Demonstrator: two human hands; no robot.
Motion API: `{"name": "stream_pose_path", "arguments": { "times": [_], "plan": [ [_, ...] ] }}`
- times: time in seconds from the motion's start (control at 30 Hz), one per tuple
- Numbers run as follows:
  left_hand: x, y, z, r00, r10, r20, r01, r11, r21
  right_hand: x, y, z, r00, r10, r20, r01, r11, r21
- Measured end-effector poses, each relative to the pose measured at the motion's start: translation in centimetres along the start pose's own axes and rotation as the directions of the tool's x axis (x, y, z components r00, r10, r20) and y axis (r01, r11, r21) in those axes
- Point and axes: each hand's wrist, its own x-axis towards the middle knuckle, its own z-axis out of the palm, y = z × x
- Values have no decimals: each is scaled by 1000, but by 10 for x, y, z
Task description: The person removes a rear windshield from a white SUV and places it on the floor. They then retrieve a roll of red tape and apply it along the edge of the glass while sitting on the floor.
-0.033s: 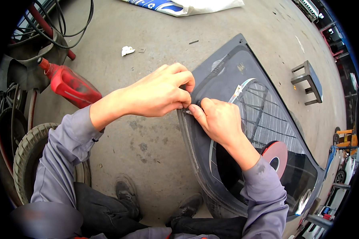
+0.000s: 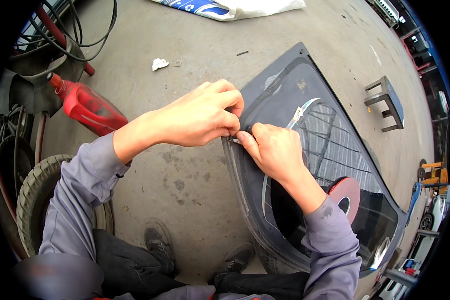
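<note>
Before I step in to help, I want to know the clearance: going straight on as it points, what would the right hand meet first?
The right hand would likely meet the left hand, whose fingers are close beside its thumb, near the dark panel's edge; depth there is unclear.

Gray concrete flr (image 2: 150, 200) w/ stains. Upper L: blk hose (image 2: 113, 30) looping by a red pole (image 2: 54, 30). Below: red plastic jug (image 2: 85, 112), dk cap twd upper L; treaded tire (image 2: 32, 200) nr lower L. Top ctr: wht/blue bag (image 2: 245, 9), partly cut off; wht crumpled scrap (image 2: 159, 64) below. R: sm. dk stool (image 2: 392, 100); far R, yellow equip. (image 2: 437, 175), wht car (image 2: 430, 217).
</note>
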Motion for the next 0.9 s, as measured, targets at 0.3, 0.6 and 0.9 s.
{"name": "stream_pose_path", "arguments": {
  "times": [0.3, 0.6, 0.9],
  "plan": [
    [4, -13, -4, 988, -49, 148, 88, 959, -270, -3, 5, -2, 997, 74, 39, -76, 996, 44],
    [5, -20, -5, 981, -179, 81, 196, 869, -454, -4, 0, -3, 993, 116, 26, -115, 993, -36],
    [-7, -27, 11, 922, -377, 91, 315, 591, -743, 3, -4, 6, 984, 132, -120, -143, 986, -90]
  ]
}}
